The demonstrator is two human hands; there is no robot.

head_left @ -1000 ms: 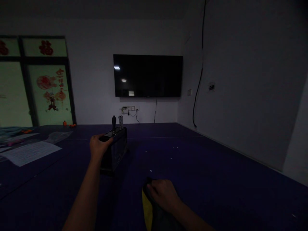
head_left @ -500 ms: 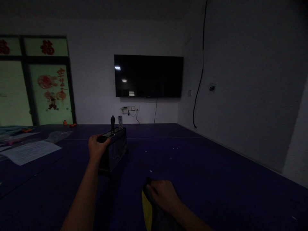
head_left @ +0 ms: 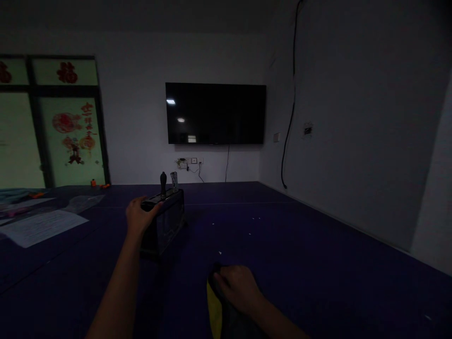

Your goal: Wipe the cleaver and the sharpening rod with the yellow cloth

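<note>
Left hand (head_left: 141, 217) astride a black, glossy-sided box (head_left: 169, 225), right hand (head_left: 238, 285) clenched on a black-and-yellow cloth (head_left: 214, 306)

The light in here is poor, and the dark things melt into one another. The left hand holds the box at its near end, thumb across the top edge; the other fingers go over the far side, where I can't follow them. The box stands upright on the deep purple-blue surface (head_left: 300, 263), left of the middle, its lower edge hard to pick out and its side panel only a dull sheen. On top rise a black, rounded upright knob (head_left: 163, 182) and, just beside it, a silvery, mottled upright piece (head_left: 174, 181); what either is, I can't tell.

The right hand is narrow, fingers curled round the cloth's bunched upper end. The yellow strip shows plainly, but the black part fades into shadow, and the lower end is cut off at the bottom of the view.

Over to the left lie a white printed sheet (head_left: 45, 228), its writing unreadable, and a crumpled clear plastic sheet (head_left: 83, 204), its outline faint.
</note>
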